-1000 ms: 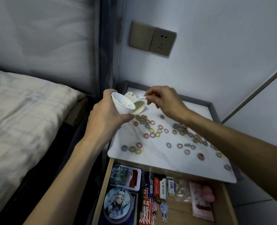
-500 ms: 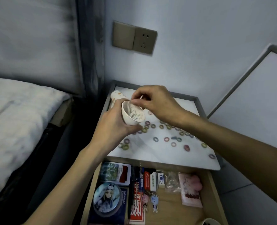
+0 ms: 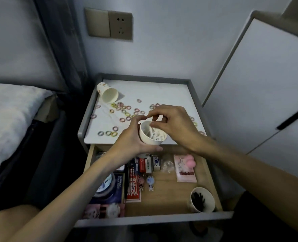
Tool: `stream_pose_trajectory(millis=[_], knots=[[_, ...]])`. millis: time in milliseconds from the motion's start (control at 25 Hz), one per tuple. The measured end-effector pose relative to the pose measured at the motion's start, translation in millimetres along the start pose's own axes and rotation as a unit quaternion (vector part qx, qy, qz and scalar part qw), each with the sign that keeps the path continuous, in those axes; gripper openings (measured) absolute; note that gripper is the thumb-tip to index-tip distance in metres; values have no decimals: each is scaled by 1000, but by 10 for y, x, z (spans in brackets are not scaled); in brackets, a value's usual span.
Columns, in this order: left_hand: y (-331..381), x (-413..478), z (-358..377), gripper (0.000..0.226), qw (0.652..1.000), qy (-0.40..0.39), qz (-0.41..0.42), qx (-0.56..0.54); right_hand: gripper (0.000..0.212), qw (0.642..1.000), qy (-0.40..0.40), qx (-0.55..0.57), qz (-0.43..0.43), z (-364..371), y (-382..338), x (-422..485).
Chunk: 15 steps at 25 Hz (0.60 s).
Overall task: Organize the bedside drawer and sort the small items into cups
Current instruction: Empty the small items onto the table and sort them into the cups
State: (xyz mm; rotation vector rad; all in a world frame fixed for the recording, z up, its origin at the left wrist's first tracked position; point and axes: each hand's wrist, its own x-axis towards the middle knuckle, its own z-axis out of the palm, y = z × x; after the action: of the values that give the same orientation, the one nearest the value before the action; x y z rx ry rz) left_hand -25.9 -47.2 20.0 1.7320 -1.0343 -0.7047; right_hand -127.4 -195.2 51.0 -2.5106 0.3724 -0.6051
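White paper, thin-walled: gripping the small cup point(image 3: 151, 137) around its side with the left hand point(image 3: 130, 140), just above the front edge of the counter point(image 3: 162, 91) and the back of the open drawer point(image 3: 171, 193). Judging it light and easy to crush, so taking it by the wall below the rim, gently, and keeping it level. Carrying pale little loops inside, too blurred to name. Hovering the right hand point(image 3: 174, 124) over the cup's mouth, fingertips bunched, leaving it unclear whether anything is pinched between them.

Lying scattered across the counter: many small coloured hair ties point(image 3: 125, 110), probably soft, stretchy and nearly weightless, likely calling for a fingertip pinch on one at a time.

Resting on its side at the counter's back left, mouth toward the ties: a second paper cup point(image 3: 108, 93), apparently empty. Standing upright in the drawer's front right corner: a third cup point(image 3: 202, 199), holding something dark.
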Motion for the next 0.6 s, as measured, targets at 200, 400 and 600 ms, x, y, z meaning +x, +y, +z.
stream_pose_trajectory(millis=[200,400,600], knots=[[142,-205,221,93,998,-34,-17,-39,19,988,5,-76,-137,-228,80,-296],[273,-349,282,96,996,-73,-31,-26,11,943,-65,-210,-250,-438,34,-442],[307,-404,303,99,996,-87,-32,-2,4,911,-157,-273,-265,-581,-88,-448]])
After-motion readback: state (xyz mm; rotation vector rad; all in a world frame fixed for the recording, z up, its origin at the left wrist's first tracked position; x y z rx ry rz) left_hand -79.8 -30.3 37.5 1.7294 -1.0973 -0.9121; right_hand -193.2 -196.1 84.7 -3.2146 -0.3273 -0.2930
